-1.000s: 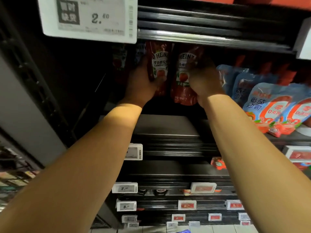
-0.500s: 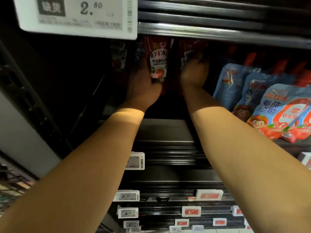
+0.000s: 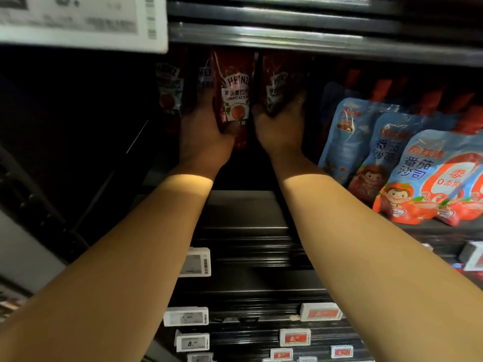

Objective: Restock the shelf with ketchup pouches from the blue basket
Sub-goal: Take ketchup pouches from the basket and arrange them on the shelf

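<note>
Red foil Heinz ketchup pouches stand upright in the shadowed shelf bay I am reaching up into. My left hand (image 3: 206,131) curls around the lower part of one Heinz pouch (image 3: 235,100), thumb across its front and fingers behind it. Just to its right, my right hand (image 3: 281,126) grips a second Heinz pouch (image 3: 277,87) from below, fingers wrapped round its bottom edge. The two pouches are side by side, nearly touching. Two more Heinz pouches (image 3: 168,92) stand deeper in the dark, left of my left hand.

Right of my right hand, a leaning row of blue and orange sauce pouches (image 3: 423,176) fills the same shelf, with a cartoon child and tomato printed on them. The metal shelf rail (image 3: 313,40) above runs close over the pouch tops. A large white price tag (image 3: 83,22) hangs from it at upper left, its print blurred. Smaller price tags (image 3: 196,262) are clipped to the lower shelf edges below my forearms.

The left-hand pouch reads "HEINZ" and "TOMATO KETCH", with Chinese characters and a tomato picture. The blue pouches carry large Chinese characters and a "0". One small tag shows "8.".
</note>
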Demonstrator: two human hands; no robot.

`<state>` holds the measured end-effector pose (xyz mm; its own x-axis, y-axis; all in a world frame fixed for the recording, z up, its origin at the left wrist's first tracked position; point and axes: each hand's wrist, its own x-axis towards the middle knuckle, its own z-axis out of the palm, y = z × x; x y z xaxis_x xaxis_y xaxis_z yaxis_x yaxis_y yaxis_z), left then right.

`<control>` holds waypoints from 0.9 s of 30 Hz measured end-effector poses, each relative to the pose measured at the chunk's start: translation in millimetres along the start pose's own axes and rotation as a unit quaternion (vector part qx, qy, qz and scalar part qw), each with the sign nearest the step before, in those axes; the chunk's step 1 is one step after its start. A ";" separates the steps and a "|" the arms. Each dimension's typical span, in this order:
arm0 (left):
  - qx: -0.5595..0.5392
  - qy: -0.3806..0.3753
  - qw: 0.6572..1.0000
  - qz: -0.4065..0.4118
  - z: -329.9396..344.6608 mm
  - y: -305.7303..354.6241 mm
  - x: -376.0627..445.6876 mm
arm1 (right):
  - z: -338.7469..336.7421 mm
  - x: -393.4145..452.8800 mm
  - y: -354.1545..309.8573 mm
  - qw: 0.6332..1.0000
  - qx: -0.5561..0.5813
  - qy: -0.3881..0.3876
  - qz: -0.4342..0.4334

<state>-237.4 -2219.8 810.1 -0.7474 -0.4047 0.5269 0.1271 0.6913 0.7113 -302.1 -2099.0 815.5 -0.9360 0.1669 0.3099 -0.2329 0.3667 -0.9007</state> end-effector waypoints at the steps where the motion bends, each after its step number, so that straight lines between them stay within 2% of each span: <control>1: 0.001 0.000 1.000 0.003 -0.1 0.3 -0.5 | -0.8 0.8 1.0 1.000 -0.020 0.009 -0.003; 5: 0.023 -0.018 1.000 0.004 4.3 1.8 -0.3 | -0.7 -2.5 2.2 0.994 -0.099 0.054 -0.001; 9: 0.050 -0.031 0.998 0.009 12.1 6.9 0.4 | 1.8 -2.6 2.2 0.990 -0.114 0.085 -0.010; 14: 0.058 -0.021 0.998 -0.002 12.6 10.2 -1.3 | -2.3 5.3 2.9 0.997 -0.058 0.038 0.018; 20: 0.073 -0.012 0.997 -0.011 9.2 10.5 -2.7 | -4.7 -0.9 2.2 0.995 -0.090 0.041 -0.003; 27: 0.069 -0.019 0.997 -0.013 9.6 9.9 -1.8 | -8.9 -4.4 -0.2 0.996 -0.084 0.030 0.026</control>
<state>-241.1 -2206.5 811.7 -0.7734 -0.4034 0.4889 0.0171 0.7577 0.6523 -295.6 -2091.7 817.1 -0.9268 0.2424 0.2868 -0.1325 0.5035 -0.8538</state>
